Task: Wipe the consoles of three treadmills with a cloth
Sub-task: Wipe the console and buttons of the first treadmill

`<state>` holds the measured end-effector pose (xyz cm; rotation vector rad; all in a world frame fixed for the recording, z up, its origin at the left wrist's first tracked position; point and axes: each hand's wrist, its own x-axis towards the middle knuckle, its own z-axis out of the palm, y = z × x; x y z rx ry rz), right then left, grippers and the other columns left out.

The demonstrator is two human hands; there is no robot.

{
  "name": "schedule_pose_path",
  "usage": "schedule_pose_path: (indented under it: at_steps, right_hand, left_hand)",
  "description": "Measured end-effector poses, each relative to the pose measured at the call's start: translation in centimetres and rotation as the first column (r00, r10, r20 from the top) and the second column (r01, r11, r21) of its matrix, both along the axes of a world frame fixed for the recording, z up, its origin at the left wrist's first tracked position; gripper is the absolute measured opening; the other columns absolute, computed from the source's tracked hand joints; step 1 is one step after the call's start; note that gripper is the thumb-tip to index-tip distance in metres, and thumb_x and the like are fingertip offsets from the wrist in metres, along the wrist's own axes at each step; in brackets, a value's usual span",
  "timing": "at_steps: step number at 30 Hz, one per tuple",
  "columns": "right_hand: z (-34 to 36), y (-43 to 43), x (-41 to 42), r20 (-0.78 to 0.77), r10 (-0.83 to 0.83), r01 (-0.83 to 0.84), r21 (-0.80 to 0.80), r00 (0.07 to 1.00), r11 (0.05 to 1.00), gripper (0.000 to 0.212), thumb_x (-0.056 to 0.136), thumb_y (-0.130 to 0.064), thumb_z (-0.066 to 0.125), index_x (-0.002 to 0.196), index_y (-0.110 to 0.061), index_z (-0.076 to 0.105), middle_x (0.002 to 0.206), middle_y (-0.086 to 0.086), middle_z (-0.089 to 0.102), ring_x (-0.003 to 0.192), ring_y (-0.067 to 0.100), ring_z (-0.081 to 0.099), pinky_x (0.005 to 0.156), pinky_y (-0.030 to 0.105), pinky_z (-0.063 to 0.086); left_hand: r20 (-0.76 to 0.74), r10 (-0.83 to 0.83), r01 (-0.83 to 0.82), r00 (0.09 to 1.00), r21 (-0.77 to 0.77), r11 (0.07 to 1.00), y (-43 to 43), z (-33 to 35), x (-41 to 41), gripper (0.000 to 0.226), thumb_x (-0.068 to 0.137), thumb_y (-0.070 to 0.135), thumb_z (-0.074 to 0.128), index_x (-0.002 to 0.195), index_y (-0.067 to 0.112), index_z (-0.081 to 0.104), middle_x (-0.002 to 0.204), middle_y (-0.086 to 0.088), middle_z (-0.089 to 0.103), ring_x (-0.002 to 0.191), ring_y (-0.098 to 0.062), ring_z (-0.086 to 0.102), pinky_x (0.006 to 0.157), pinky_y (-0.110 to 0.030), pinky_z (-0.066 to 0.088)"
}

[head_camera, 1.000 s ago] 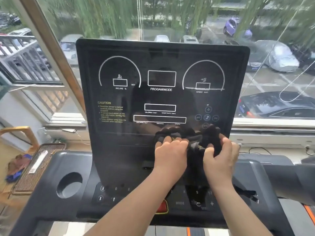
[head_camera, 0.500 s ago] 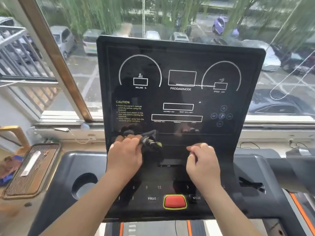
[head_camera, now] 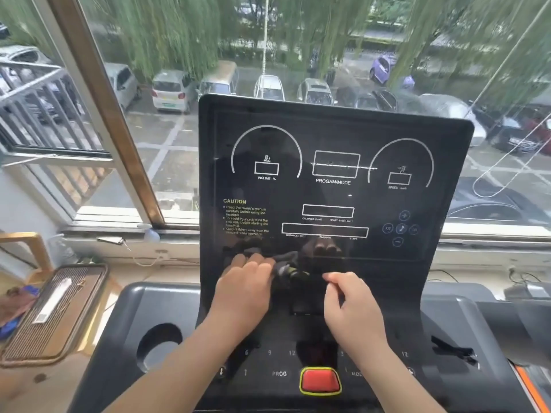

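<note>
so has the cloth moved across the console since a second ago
Yes: the cloth slid left, from below the round music buttons to below the CAUTION text, in the left hand.

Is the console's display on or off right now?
Off: the console readout boxes are blank and dark; only printed outlines and labels show.

The left hand (head_camera: 244, 289) is covering most of the cloth (head_camera: 286, 265). Whether the right hand (head_camera: 353, 311) is pinching it is unclear, and forearms (head_camera: 185, 362) are hiding some console (head_camera: 337, 129) keys.

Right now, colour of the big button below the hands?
Red button, yellow-green rim; head view shows it best.
</note>
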<state>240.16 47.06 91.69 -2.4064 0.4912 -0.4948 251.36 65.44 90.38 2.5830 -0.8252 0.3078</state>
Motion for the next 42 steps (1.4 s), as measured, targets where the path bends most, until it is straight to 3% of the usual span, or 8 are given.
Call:
schedule_pose_path:
  at_steps: [3, 7, 13, 18, 23, 32, 36, 42]
  right_hand:
    - [0.6, 0.1, 0.9, -0.03, 0.023, -0.022, 0.041, 0.999, 0.999, 0.024, 0.1, -0.017, 0.057, 0.116, -0.026, 0.072, 0.104, -0.022, 0.064, 0.103, 0.001, 0.059, 0.084, 0.019, 0.047]
    - [1.4, 0.3, 1.7, -0.029, 0.06, -0.057, 0.089, 0.998, 0.994, 0.023, 0.101, -0.02, 0.057, 0.117, -0.028, 0.072, 0.108, -0.023, 0.065, 0.103, 0.001, 0.061, 0.09, 0.024, 0.05]
    - [1.9, -1.3, 1.8, 0.025, -0.033, 0.026, 0.248, 0.999, 0.968, 0.019, 0.1, -0.019, 0.061, 0.109, -0.027, 0.075, 0.103, -0.02, 0.072, 0.097, 0.002, 0.066, 0.087, 0.022, 0.05]
    - [2.2, -3.9, 0.5, -0.013, -0.167, 0.165, 0.237, 0.986, 0.957, 0.021, 0.098, -0.019, 0.06, 0.078, -0.022, 0.062, 0.072, -0.006, 0.066, 0.071, 0.012, 0.062, 0.066, 0.037, 0.051]
    - [2.5, -5.1, 0.1, -0.055, -0.185, 0.193, 0.254, 0.981, 0.948, 0.022, 0.096, -0.021, 0.062, 0.074, -0.021, 0.059, 0.067, -0.002, 0.062, 0.069, 0.019, 0.059, 0.066, 0.04, 0.05]
    - [3.0, -2.2, 0.6, -0.066, 0.067, -0.038, 0.37, 0.996, 0.928, 0.018, 0.099, -0.025, 0.061, 0.084, -0.029, 0.07, 0.071, -0.001, 0.067, 0.063, 0.014, 0.058, 0.069, 0.037, 0.054]
    - [2.9, -1.8, 0.4, -0.052, 0.043, -0.018, 0.401, 0.998, 0.916, 0.013, 0.099, -0.023, 0.062, 0.093, -0.034, 0.066, 0.074, -0.001, 0.068, 0.068, 0.014, 0.061, 0.07, 0.032, 0.053]
    - [3.4, -1.3, 0.0, 0.049, -0.092, 0.065, 0.396, 0.995, 0.916, 0.022, 0.097, -0.011, 0.065, 0.108, -0.028, 0.056, 0.081, -0.004, 0.064, 0.076, 0.001, 0.06, 0.066, 0.01, 0.045]
  left_hand:
    - [0.065, 0.188, -0.167, 0.98, -0.247, 0.954, 3.8, -0.2, 1.4, 0.016, 0.092, 0.015, 0.052, 0.095, 0.009, 0.066, 0.086, -0.01, 0.061, 0.076, -0.036, 0.052, 0.067, -0.052, 0.05]
    - [0.102, 0.308, -0.226, 0.946, -0.475, 0.85, 3.4, 2.6, 2.7, 0.01, 0.096, 0.001, 0.06, 0.102, 0.008, 0.066, 0.092, -0.007, 0.06, 0.081, -0.029, 0.045, 0.079, -0.042, 0.038]
    - [0.105, 0.365, -0.298, 0.925, -0.394, 0.87, -4.0, 2.3, 1.8, 0.004, 0.094, 0.016, 0.061, 0.097, 0.013, 0.063, 0.092, -0.011, 0.057, 0.077, -0.034, 0.049, 0.066, -0.048, 0.045]
    - [0.185, -0.082, 0.089, 0.979, -0.034, 0.995, -12.8, 1.8, -1.5, 0.028, 0.07, 0.027, 0.088, 0.083, 0.023, 0.063, 0.084, 0.001, 0.063, 0.079, -0.029, 0.061, 0.058, -0.036, 0.054]
    - [0.244, -0.213, 0.215, 0.946, 0.019, 0.976, -10.7, 0.7, -0.6, 0.017, 0.086, 0.038, 0.072, 0.096, 0.026, 0.066, 0.093, 0.006, 0.064, 0.087, -0.024, 0.058, 0.065, -0.037, 0.053]
    - [0.32, 0.041, -0.024, 0.947, -0.056, 0.998, 3.8, -0.6, 3.2, 0.03, 0.096, 0.032, 0.053, 0.106, 0.011, 0.073, 0.101, -0.009, 0.068, 0.078, -0.037, 0.056, 0.064, -0.048, 0.053]
    - [0.132, 0.258, -0.235, 0.957, -0.17, 0.957, -2.2, 0.5, 0.5, 0.019, 0.083, 0.023, 0.072, 0.1, 0.014, 0.07, 0.095, -0.01, 0.065, 0.079, -0.039, 0.058, 0.06, -0.045, 0.053]
    - [-0.128, -0.02, 0.021, 0.992, 0.007, 1.0, -9.2, 2.6, -2.5, 0.022, 0.101, 0.032, 0.051, 0.116, 0.025, 0.066, 0.122, 0.003, 0.061, 0.117, -0.027, 0.052, 0.086, -0.044, 0.056]
